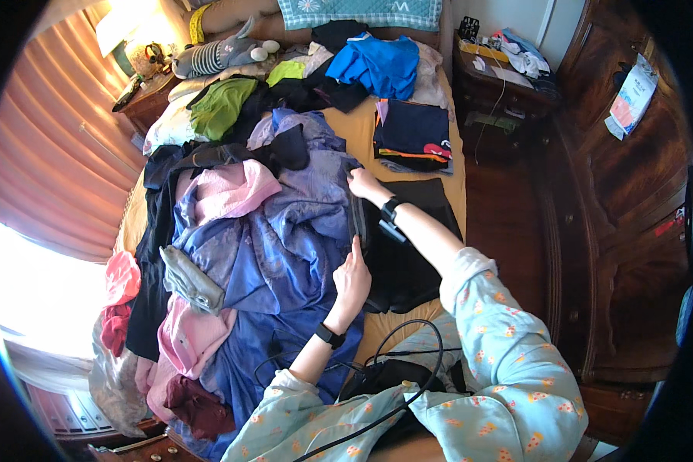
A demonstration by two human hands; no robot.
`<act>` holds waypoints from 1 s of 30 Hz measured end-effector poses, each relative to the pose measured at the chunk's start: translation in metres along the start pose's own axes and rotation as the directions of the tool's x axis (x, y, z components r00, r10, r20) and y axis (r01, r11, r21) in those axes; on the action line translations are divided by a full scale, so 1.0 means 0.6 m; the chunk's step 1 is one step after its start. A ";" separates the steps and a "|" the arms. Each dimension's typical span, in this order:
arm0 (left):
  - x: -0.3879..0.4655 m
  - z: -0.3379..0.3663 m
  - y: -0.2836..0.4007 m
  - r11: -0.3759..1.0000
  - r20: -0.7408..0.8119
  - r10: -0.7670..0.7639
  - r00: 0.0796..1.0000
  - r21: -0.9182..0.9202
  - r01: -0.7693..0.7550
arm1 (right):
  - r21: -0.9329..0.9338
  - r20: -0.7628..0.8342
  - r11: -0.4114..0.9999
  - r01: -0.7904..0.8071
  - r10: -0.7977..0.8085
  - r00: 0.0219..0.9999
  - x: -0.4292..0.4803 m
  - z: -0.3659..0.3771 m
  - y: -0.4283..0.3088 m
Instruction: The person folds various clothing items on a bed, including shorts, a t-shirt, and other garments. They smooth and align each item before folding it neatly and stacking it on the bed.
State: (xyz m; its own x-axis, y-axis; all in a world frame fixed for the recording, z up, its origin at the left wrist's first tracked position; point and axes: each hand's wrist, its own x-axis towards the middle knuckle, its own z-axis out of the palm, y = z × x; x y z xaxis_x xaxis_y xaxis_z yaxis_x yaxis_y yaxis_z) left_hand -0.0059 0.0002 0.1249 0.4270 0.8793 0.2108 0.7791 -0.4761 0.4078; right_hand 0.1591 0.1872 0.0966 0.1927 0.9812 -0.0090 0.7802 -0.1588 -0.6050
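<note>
A black garment (410, 260) lies spread on the bed, with pale stripes along its left edge beside a rumpled blue satin bedcover (300, 231). My left hand (353, 278) is at the garment's lower left edge, index finger extended; whether it pinches any fabric is unclear. At the upper left corner my right hand (365, 183) has its fingertips closed on dark fabric. Above the black garment sits a stack of folded clothes (411, 130) with a navy piece on top. A pink garment (237, 187) and a folded grey-green garment (192, 280) lie on the bedcover to the left.
Toward the headboard are a blue garment (375, 63), a green garment (224, 107) and a striped stuffed toy (219, 56). A nightstand (499, 81) stands at the upper right, a dark wooden wardrobe (618, 231) at the right. A black cable (439, 346) loops over my lap.
</note>
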 end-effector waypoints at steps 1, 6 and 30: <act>-0.001 -0.004 0.005 1.000 -0.011 0.027 1.000 -0.010 -0.027 | 0.027 0.038 0.999 0.017 -0.018 0.999 0.003 -0.007 0.010; 0.014 -0.008 0.057 0.987 0.110 0.110 0.988 -0.128 -0.095 | 0.552 0.015 0.830 0.079 -0.105 0.994 -0.037 -0.058 0.082; 0.034 0.277 0.274 0.930 0.553 0.352 0.755 -0.295 -0.218 | 0.540 0.115 0.833 -0.121 0.069 0.991 -0.103 -0.112 0.456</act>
State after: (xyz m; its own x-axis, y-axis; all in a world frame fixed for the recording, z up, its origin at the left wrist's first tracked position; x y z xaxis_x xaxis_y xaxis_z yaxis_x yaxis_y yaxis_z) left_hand 0.2069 -0.0619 0.0485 0.8507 0.4909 -0.1880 0.4963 -0.6320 0.5952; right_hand 0.4009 0.0760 -0.0151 0.1765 0.9740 -0.1422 0.3057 -0.1916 -0.9326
